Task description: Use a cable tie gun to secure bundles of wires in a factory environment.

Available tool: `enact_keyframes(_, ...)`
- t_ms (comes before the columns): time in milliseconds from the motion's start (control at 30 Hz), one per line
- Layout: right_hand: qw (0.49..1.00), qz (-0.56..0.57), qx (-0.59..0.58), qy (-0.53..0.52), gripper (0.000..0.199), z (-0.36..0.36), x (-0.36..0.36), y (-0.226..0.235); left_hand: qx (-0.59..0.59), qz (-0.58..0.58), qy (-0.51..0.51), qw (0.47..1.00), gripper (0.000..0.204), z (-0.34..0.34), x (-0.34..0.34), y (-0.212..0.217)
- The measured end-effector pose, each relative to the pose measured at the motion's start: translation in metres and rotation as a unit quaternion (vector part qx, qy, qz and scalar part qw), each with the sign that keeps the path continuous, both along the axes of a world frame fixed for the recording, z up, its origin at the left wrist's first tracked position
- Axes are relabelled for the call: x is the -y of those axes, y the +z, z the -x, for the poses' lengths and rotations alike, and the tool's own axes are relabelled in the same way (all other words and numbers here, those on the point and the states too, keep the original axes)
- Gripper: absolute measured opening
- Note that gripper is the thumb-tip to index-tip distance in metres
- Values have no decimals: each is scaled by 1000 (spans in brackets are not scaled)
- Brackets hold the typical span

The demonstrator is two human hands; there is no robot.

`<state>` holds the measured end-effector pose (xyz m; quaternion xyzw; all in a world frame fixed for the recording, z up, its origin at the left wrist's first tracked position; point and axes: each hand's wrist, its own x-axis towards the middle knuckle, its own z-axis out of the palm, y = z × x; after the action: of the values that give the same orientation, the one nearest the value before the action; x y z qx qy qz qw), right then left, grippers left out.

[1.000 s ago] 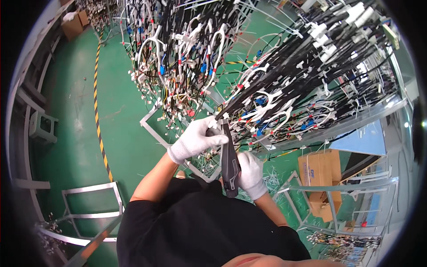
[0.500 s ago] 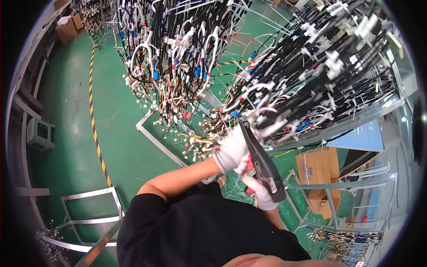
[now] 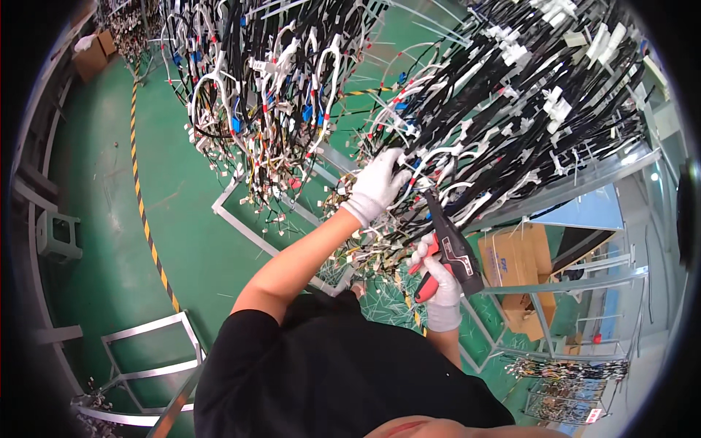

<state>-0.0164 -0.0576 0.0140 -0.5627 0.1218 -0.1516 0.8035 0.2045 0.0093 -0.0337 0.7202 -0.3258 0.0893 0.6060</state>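
- left hand (image 3: pixel 376 184), white glove, bare forearm, reaches up into the black cable bundle (image 3: pixel 511 124); fingers curled around a few black cables, gripping them
- right hand (image 3: pixel 440 281), white glove, lower and just right of the left forearm; closed around the red grip of a black cable tie gun (image 3: pixel 453 248)
- cable tie gun tilted, nose pointing up-left into the cables just beside the left hand; nose tip touching or nearly touching the bundle, cannot tell which
- black cable bundle fans out to upper right, lots of white connectors and white tags on it, hangs off a grey metal rack (image 3: pixel 584 179)
- second harness cluster (image 3: pixel 255 95) upper left of the hands, mixed white, black, blue, red wires, hanging, apart from both hands
- green floor (image 3: pixel 109 219) below, yellow-black striped line (image 3: pixel 142 212) running down its left part
- cardboard box (image 3: pixel 518 255) right of the right hand, behind the rack legs
- grey stool (image 3: pixel 58 235) far left
- person's black shirt fills lower centre
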Motion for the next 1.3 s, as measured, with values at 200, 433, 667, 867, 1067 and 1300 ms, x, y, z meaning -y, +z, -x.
enact_keyframes(200,982,189,-28,-10,45,-6,-8,-1,47,103,103,988,26,2,-41,-20)
enact_keyframes(433,996,66,-57,-28,48,-48,-24,-6,147,82,252,953,35,-7,-166,9)
enact_keyframes(667,861,466,20,202,44,-51,-56,52,94,42,146,984,35,34,-192,34)
enact_keyframes(867,833,496,36,243,48,-60,-78,62,49,3,128,991,36,45,-198,43)
enact_keyframes(1067,760,608,85,215,45,-54,-75,68,104,36,125,986,37,44,-194,36)
enact_keyframes(1300,673,707,84,201,46,-50,-64,65,75,-14,133,988,40,58,-189,36)
